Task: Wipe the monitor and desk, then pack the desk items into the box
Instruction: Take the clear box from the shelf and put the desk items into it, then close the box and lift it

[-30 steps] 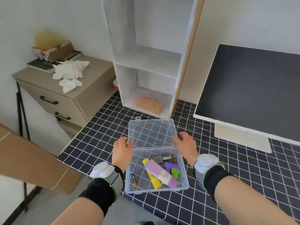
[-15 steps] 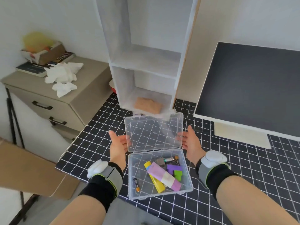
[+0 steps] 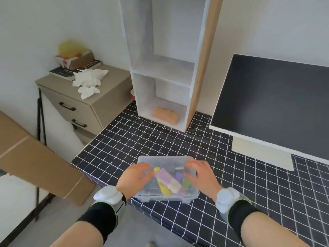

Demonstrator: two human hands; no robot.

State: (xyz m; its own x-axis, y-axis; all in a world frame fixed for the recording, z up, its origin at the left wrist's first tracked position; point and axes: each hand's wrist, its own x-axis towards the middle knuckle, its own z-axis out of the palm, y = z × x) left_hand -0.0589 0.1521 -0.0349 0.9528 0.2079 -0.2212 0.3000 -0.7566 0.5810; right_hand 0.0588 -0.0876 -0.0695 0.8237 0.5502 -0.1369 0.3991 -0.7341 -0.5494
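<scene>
Black desk (image 3: 240, 189) gridded in white, its near left corner closest to the camera. On that near edge, clear plastic box (image 3: 167, 180), lid down. Left hand (image 3: 134, 178) flat on the lid's left side, right hand (image 3: 200, 174) flat on its right, fingers spread and pressing, gripping nothing. Through the lid, a yellow marker (image 3: 161, 186), a pale purple block (image 3: 168, 180) and small green and purple pieces, blurred. Farther right, dark monitor (image 3: 274, 102) on a white stand. Behind, white shelf unit (image 3: 165, 68) with a tan cloth (image 3: 165, 115) in the bottom compartment. Farther left, beige drawer cabinet (image 3: 85, 104) with crumpled white tissues (image 3: 89, 81) on top.
</scene>
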